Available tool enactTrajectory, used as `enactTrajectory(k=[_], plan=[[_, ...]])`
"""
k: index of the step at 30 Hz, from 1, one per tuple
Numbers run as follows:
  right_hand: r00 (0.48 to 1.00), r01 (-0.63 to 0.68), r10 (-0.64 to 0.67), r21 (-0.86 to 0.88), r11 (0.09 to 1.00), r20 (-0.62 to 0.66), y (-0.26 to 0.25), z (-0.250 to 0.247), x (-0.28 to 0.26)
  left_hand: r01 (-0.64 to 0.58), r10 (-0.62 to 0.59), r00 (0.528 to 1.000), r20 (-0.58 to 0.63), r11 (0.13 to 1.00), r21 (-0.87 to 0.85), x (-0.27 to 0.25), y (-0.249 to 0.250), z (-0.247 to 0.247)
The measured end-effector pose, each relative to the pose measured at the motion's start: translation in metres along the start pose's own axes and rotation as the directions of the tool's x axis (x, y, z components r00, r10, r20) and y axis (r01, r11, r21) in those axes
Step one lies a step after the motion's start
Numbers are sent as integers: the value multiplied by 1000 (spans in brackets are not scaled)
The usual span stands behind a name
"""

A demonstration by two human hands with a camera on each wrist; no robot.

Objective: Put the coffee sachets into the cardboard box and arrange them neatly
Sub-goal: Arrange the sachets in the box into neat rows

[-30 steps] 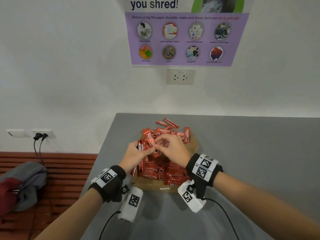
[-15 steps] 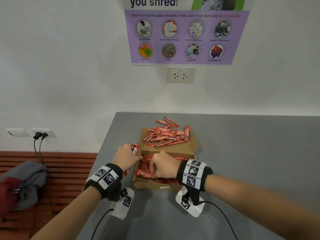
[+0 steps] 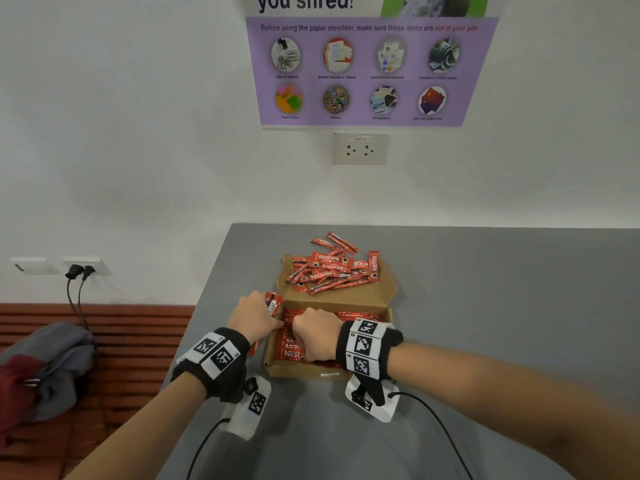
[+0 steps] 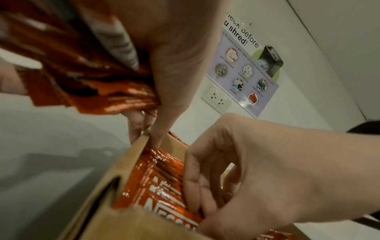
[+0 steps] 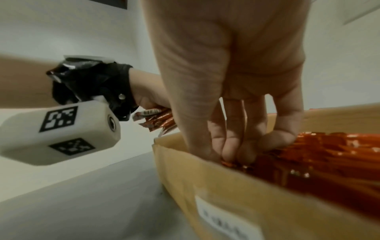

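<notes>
Right hand (image 3: 317, 336): we see it dipped into the box at its near-left corner, fingers (image 5: 228, 146) curled down and bunched with the thumb on the tops of the packed sachets. Whether it pinches one sachet or only presses the row, we cannot tell.
Left hand (image 3: 254, 317): fist closed round a bundle (image 4: 86, 68) of sachets, held just outside the box's left wall; one finger reaches down over that wall's edge at the far-left corner.
Bundle: several red sachets side by side, ends sticking out of the fist at 12 o'clock and toward us.
Packed sachets (image 3: 289, 351): red, lying in a tight row inside the box, filling it from the left wall across under the right hand.
Box (image 3: 308, 372): brown cardboard, open, a white label on the near wall; its lid (image 3: 388, 289) lies flat at 12 o'clock.
Loose sachets (image 3: 332, 268): an untidy red heap on the lid, a few spilling past its far edge onto the table.
Table (image 3: 485, 306): grey, box near its left edge.
Wall: socket (image 3: 360, 148) at 12 o'clock from the box, purple shredder poster (image 3: 370, 71) above it.
At 9 o'clock: wooden bench (image 3: 131, 341) with a grey and red bag (image 3: 45, 368); two black plugs (image 3: 79, 271) in a low socket.
</notes>
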State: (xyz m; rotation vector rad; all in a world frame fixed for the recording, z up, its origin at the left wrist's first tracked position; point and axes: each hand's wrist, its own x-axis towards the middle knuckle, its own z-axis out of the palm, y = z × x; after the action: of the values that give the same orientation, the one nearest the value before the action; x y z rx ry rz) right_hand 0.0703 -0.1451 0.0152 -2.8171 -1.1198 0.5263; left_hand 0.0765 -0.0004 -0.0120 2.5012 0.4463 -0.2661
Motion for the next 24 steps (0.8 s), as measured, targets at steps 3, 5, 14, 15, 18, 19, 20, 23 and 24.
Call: enactTrajectory(k=[3, 5, 14, 15, 18, 19, 20, 23, 24], plan=[[1000, -15, 15, -8, 1000, -1, 1, 1, 1, -7, 8, 1000, 16, 1000, -16, 2, -2, 0], [1000, -16, 16, -10, 1000, -1, 3, 2, 1, -12, 12, 1000, 17, 1000, -12, 1, -3, -1], [997, 48, -47, 18, 999, -57, 8, -5, -2, -74, 74, 997, -8, 996, -39, -5, 1, -7], [992, 57, -49, 67, 996, -119, 11, -10, -3, -108, 106, 994, -37, 992, -66, -7, 2, -9], [937, 64, 25, 242, 968, -348, 23, -26, -9, -254, 244, 967, -79, 955, -153, -13, 8, -16], [917, 77, 53, 304, 950, -396, 26, -30, -10, -295, 292, 956, -43, 938, -184, -17, 13, -19], [908, 90, 70, 356, 930, -412, 30, -32, -11, -327, 336, 942, 7, 919, -219, -20, 19, -20], [907, 185, 12, 423, 887, -421, 32, -31, -12, -396, 433, 898, 78, 872, -288, -26, 33, -20], [904, 207, 1, 437, 875, -428, 33, -29, -13, -396, 442, 892, 96, 866, -306, -28, 36, -20]])
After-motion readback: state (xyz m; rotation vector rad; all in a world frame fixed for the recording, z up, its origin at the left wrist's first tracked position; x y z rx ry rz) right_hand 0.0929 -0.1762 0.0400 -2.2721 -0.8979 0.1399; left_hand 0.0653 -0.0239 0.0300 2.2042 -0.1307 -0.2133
